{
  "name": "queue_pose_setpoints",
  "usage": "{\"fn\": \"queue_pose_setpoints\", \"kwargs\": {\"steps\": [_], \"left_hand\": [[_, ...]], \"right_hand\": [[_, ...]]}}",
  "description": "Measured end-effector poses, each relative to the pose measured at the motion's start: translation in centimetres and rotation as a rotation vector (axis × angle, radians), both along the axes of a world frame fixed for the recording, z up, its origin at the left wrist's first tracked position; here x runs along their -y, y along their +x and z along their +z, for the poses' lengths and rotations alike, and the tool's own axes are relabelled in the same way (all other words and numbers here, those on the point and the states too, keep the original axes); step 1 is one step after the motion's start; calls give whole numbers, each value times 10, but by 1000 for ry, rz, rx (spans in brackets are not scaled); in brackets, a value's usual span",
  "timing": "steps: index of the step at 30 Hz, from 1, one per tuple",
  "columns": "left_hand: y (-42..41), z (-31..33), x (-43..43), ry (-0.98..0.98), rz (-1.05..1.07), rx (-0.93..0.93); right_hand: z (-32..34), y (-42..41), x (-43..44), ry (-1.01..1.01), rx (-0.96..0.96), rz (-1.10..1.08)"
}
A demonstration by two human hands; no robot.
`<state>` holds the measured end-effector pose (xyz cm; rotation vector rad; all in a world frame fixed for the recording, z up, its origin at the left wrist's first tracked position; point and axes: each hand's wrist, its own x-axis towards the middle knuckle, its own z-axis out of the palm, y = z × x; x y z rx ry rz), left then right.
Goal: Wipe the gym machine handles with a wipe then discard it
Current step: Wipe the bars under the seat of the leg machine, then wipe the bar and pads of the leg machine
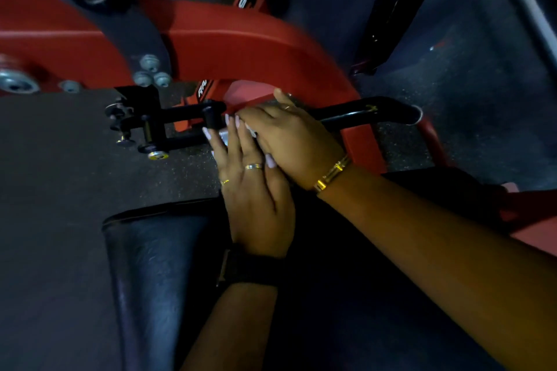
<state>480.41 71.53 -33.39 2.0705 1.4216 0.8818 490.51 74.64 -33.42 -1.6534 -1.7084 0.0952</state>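
Note:
A black handle bar of the red gym machine runs left to right across the middle of the view. A small white wipe shows between my two hands at the bar's left part. My right hand curls over the bar and the wipe, with a gold bracelet on its wrist. Just below it, my left hand lies with its fingers straight, fingertips touching the wipe and the bar's black fitting. Most of the wipe is hidden under my hands.
The red machine frame arches above the bar, with a grey bolted plate on the left. A black padded seat lies below my hands. Dark speckled rubber floor spreads to the right.

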Motion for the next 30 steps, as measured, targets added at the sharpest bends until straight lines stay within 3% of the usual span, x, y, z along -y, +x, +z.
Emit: {"fn": "queue_pose_setpoints", "kwargs": {"steps": [4,6,14,19,21,24,25,27,30], "left_hand": [[13,2,8,168,-104,-546],[27,-3,17,216,-202,-696],[66,-14,25,227,-196,-802],[71,-15,20,250,-281,-824],[72,-12,26,242,-321,-774],[73,2,40,107,-352,-546],[72,7,44,16,-346,-407],[68,24,54,-343,-283,-72],[58,67,69,-747,-35,356]], "right_hand": [[-12,39,24,-154,102,-42],[-20,61,37,-147,159,-96],[-37,91,70,-105,361,-133],[-38,98,79,-235,293,-312],[-30,91,89,-272,244,-429],[-7,69,103,-379,-130,-465],[5,63,107,-364,-271,-437],[28,54,115,-298,-460,-473],[69,47,127,-304,-783,-508]]}}
